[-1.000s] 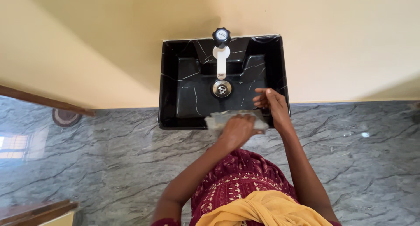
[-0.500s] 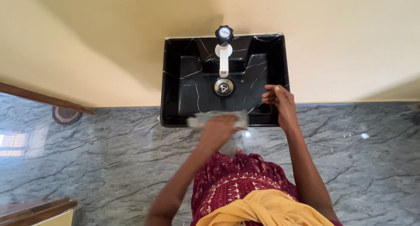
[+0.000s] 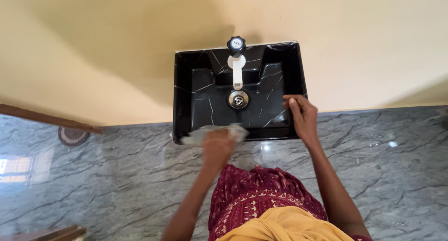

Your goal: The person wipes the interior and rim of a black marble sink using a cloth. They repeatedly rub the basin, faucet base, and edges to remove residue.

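- Across the lower half of the frame: grey veined stone floor [image 3: 116, 175], glossy w/ light reflections; cream wall [image 3: 116, 45] fills the upper half.
- Bottom centre: person's maroon patterned garment [image 3: 261, 194] w/ a mustard-yellow cloth [image 3: 280, 224] over it.
- Upper centre: black marble-look sink [image 3: 182, 96], rectangular, white veins, set against the wall.
- Centre-right: right hand [image 3: 302, 116] rests on the sink's near right rim, fingers curled over the edge; grasping the rim, nothing else in it.
- Centre, just below the sink's near edge: left hand [image 3: 217, 146] clenched on a grey rag [image 3: 200, 135], pressing it to the front rim, left of middle. Rag sticks out to the left and right of the hand.
- Far left, mid-height: brown wooden rail [image 3: 46, 117] runs diagonally; small round floor drain [image 3: 72, 135] just below it.
- Sink back, top centre: white tap spout [image 3: 237, 73] w/ black knob [image 3: 236, 45] above.
- Basin middle: round metal drain [image 3: 238, 99], just below the spout tip.
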